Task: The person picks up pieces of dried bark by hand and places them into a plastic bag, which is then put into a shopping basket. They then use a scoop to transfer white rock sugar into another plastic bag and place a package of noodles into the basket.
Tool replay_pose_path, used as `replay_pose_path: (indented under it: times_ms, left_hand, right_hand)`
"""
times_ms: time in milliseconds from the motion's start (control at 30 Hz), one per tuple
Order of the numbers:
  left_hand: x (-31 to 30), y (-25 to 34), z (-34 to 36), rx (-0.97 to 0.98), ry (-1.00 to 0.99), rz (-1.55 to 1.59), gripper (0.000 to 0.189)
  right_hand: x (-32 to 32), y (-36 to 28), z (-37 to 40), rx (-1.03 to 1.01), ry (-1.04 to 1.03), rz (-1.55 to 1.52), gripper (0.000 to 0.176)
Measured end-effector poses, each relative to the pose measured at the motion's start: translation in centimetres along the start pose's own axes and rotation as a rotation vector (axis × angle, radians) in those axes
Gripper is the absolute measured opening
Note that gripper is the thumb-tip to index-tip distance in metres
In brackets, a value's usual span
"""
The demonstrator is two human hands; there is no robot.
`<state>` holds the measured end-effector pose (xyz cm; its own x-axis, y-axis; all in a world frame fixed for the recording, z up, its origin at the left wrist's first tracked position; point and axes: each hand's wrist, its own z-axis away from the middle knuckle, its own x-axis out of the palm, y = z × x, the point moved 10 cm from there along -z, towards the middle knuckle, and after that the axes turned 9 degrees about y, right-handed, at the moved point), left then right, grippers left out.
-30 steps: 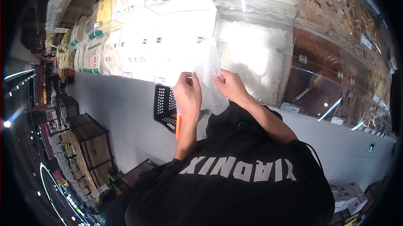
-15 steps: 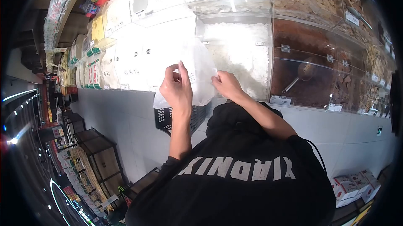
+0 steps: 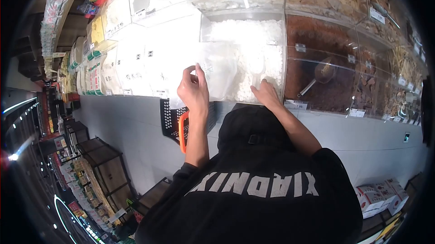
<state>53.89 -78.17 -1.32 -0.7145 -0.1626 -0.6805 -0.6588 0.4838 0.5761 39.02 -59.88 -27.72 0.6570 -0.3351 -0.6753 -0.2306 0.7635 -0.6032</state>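
Note:
My left hand (image 3: 194, 89) is closed in a pinch on a thin, translucent plastic bag (image 3: 221, 69). The bag hangs open beside the fingers, over the front of the bins. Over an open clear bin (image 3: 286, 58) of white flaky pieces (image 3: 247, 31), my right hand (image 3: 266, 93) has its fingers closed at the handle of a pale, see-through scoop (image 3: 257, 65). The scoop lies against the white pieces, and its outline is faint in the glare.
Right of this bin stands a bin of reddish-brown powder (image 3: 308, 31), with a metal scoop (image 3: 324, 72) inside. A black shopping basket (image 3: 170, 119) with an orange handle (image 3: 182, 131) is below my left forearm. Cardboard boxes (image 3: 378, 198) sit at the lower right.
My right hand has let go of the bag's edge and moved right to the scoop in the white bin. My left hand keeps its pinch on the bag. The basket's orange handle now shows.

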Motion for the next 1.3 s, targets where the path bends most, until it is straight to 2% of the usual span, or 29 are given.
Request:
replay_pose_path:
  times_ms: [167, 300, 400, 467, 500, 567, 667, 767, 867, 1000, 1100, 1167, 1300]
  left_hand:
    - [0.4, -0.8, -0.6, -0.020, -0.059, 0.025, 0.022]
    - [1.6, -2.3, -1.2, 0.025, -0.103, 0.051, 0.022]
    - [2.8, -3.2, -1.3, 0.024, -0.157, 0.061, 0.018]
    - [3.6, -3.6, -1.3, 0.016, -0.195, 0.076, 0.017]
    - [4.1, -3.7, -1.2, 0.017, -0.227, 0.083, 0.016]
    - [4.5, -3.9, -1.1, 0.036, -0.202, 0.146, 0.015]
    - [5.3, -4.2, -0.7, 0.027, -0.244, 0.195, 0.017]
    - [5.8, -4.5, -0.8, 0.039, -0.295, 0.223, 0.027]
    - [5.3, -4.4, -1.7, 0.074, -0.269, 0.253, 0.027]
    - [5.1, -4.9, -2.7, 0.119, -0.238, 0.272, 0.026]
    - [4.9, -5.1, -3.0, 0.118, -0.254, 0.255, 0.024]
    - [5.0, -5.1, -2.9, 0.135, -0.261, 0.255, 0.024]
    - [4.9, -5.5, -2.7, 0.112, -0.261, 0.255, 0.023]
  right_hand:
    - [2.7, 0.8, -1.8, 0.056, -0.046, -0.002, 0.060]
    - [3.7, 1.8, -2.6, 0.128, -0.021, -0.059, 0.058]
    - [4.5, 2.2, -2.8, 0.098, 0.023, -0.078, 0.056]
    - [3.3, 1.4, -2.6, 0.017, 0.190, -0.089, 0.040]
    - [3.2, 1.0, -2.2, 0.018, 0.190, -0.078, 0.040]
    - [3.0, 2.9, -1.3, 0.326, 0.262, -0.644, 0.031]
    - [2.9, 2.3, -1.7, 0.344, 0.186, -0.639, 0.026]
    - [3.8, 2.0, -2.9, 0.258, 0.125, -0.648, 0.030]
    - [4.0, 1.5, -3.3, 0.259, 0.073, -0.622, 0.031]
    - [2.8, 0.7, -4.9, 0.259, 0.135, -0.531, 0.032]
    - [1.1, -0.1, -7.7, 0.156, 0.202, -0.470, 0.032]
    - [2.6, 0.3, -8.6, 0.241, 0.032, -0.528, 0.032]
    - [2.4, 0.2, -7.8, 0.246, 0.099, -0.567, 0.032]
